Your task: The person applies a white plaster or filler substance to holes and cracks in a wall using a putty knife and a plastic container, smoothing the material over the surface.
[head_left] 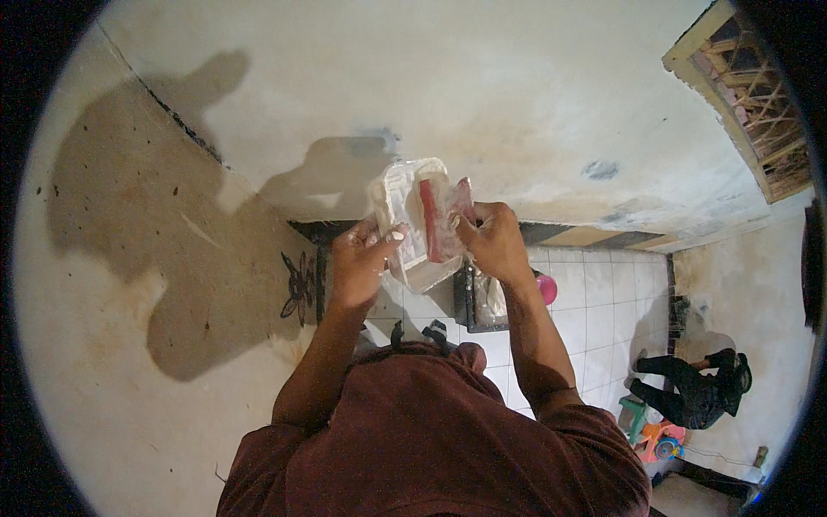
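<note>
A clear rectangular plastic container (401, 198) with white paste in it is held up before the wall. My left hand (362, 263) has its fingers closed round the container's left side, with white smears on them. My right hand (491, 241) grips a red scraper (431, 220) coated in white paste, over the container's right part; a second red edge shows near my fingers, and I cannot tell if it is a separate tool.
A dark tub (466, 310) and a pink round object (545, 289) are on the tiled floor (594, 302). A person in black (689, 388) is at the right, near coloured stools (650, 439). A lattice vent (741, 95) is in the stained wall (517, 95).
</note>
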Demonstrator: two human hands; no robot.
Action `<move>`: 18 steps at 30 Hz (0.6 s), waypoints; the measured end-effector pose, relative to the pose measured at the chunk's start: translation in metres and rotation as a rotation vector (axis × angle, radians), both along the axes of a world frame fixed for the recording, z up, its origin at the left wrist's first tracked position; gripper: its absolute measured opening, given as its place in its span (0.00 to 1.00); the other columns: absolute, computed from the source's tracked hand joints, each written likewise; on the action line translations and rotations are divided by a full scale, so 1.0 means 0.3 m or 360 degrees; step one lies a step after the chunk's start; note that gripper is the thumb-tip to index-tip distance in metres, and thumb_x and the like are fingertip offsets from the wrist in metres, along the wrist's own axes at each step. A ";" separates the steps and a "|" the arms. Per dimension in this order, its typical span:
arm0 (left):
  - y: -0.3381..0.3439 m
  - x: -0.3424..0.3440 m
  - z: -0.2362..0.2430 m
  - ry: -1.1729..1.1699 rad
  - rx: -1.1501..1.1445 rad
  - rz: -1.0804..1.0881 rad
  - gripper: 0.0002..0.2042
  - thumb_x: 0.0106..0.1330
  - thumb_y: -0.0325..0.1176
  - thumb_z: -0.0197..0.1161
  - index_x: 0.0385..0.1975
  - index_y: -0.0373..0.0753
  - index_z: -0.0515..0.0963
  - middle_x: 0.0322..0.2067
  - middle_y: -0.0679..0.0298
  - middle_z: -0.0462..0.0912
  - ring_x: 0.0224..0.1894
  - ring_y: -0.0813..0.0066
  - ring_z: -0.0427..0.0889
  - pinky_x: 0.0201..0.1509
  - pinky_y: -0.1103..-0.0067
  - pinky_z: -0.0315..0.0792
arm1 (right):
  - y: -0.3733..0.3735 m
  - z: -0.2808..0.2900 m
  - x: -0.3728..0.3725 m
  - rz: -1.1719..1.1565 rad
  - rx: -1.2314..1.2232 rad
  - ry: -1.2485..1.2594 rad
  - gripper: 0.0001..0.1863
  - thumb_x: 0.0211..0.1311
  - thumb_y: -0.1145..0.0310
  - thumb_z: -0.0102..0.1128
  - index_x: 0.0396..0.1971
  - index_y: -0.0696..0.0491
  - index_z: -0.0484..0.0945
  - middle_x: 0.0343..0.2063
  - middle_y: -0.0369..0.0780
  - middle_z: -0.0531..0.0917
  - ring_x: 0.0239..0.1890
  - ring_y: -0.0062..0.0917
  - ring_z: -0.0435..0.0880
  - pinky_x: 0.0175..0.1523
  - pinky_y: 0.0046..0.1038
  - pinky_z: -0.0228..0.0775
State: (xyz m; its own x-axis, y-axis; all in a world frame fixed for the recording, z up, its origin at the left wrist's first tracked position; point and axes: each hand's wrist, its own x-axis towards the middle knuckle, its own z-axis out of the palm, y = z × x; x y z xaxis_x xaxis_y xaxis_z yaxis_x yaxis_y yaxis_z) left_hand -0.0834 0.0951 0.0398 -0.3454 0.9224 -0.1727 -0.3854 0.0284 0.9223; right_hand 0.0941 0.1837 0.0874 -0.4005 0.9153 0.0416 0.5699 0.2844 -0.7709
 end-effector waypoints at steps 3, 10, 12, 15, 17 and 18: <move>0.004 0.005 0.002 0.0034 -0.0042 -0.0027 0.18 0.55 0.34 0.67 0.42 0.29 0.76 0.36 0.61 0.81 0.35 0.76 0.80 0.40 0.81 0.73 | -0.010 0.001 -0.002 0.0038 -0.0051 -0.0004 0.13 0.51 0.63 0.57 0.24 0.60 0.80 0.18 0.55 0.77 0.25 0.51 0.79 0.34 0.42 0.70; 0.011 0.040 0.040 0.0031 -0.0050 -0.0014 0.17 0.56 0.23 0.66 0.45 0.24 0.74 0.39 0.59 0.80 0.39 0.80 0.77 0.44 0.81 0.72 | -0.018 -0.064 -0.003 0.0126 0.0084 0.0034 0.13 0.51 0.64 0.59 0.28 0.60 0.81 0.24 0.58 0.78 0.31 0.52 0.79 0.41 0.43 0.71; 0.016 0.057 0.048 0.0075 -0.0084 0.0007 0.18 0.56 0.23 0.66 0.45 0.24 0.73 0.39 0.59 0.80 0.39 0.80 0.77 0.44 0.81 0.72 | -0.023 -0.102 -0.008 0.0098 0.0250 0.0038 0.11 0.51 0.66 0.59 0.26 0.61 0.80 0.21 0.56 0.77 0.25 0.49 0.78 0.36 0.39 0.70; 0.031 0.088 -0.005 0.0218 -0.0043 0.0051 0.18 0.55 0.26 0.68 0.44 0.26 0.74 0.39 0.60 0.81 0.38 0.79 0.77 0.42 0.82 0.72 | -0.053 -0.129 -0.035 0.0044 0.0414 0.0009 0.10 0.52 0.68 0.59 0.25 0.61 0.79 0.18 0.54 0.76 0.19 0.42 0.77 0.31 0.34 0.68; 0.025 0.087 -0.043 0.0396 0.0046 0.0069 0.18 0.53 0.28 0.71 0.43 0.28 0.76 0.38 0.62 0.81 0.37 0.80 0.77 0.40 0.82 0.72 | -0.062 -0.138 -0.048 0.0024 0.0416 -0.0020 0.10 0.52 0.68 0.59 0.26 0.61 0.79 0.18 0.53 0.76 0.19 0.40 0.77 0.31 0.34 0.69; 0.024 0.086 -0.053 0.0397 0.0050 0.0071 0.18 0.53 0.28 0.71 0.43 0.28 0.76 0.38 0.62 0.81 0.37 0.80 0.77 0.40 0.82 0.72 | -0.059 -0.147 -0.046 0.0031 0.0342 0.0041 0.10 0.52 0.68 0.59 0.26 0.61 0.79 0.16 0.50 0.77 0.19 0.35 0.77 0.30 0.33 0.68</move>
State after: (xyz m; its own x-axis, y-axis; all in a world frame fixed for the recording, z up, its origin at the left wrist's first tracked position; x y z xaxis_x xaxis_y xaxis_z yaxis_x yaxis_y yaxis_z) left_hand -0.0576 0.1022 0.0240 -0.4145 0.9088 -0.0483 -0.1460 -0.0140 0.9892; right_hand 0.0805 0.1661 0.0432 -0.4143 0.8764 0.2456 0.5436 0.4547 -0.7055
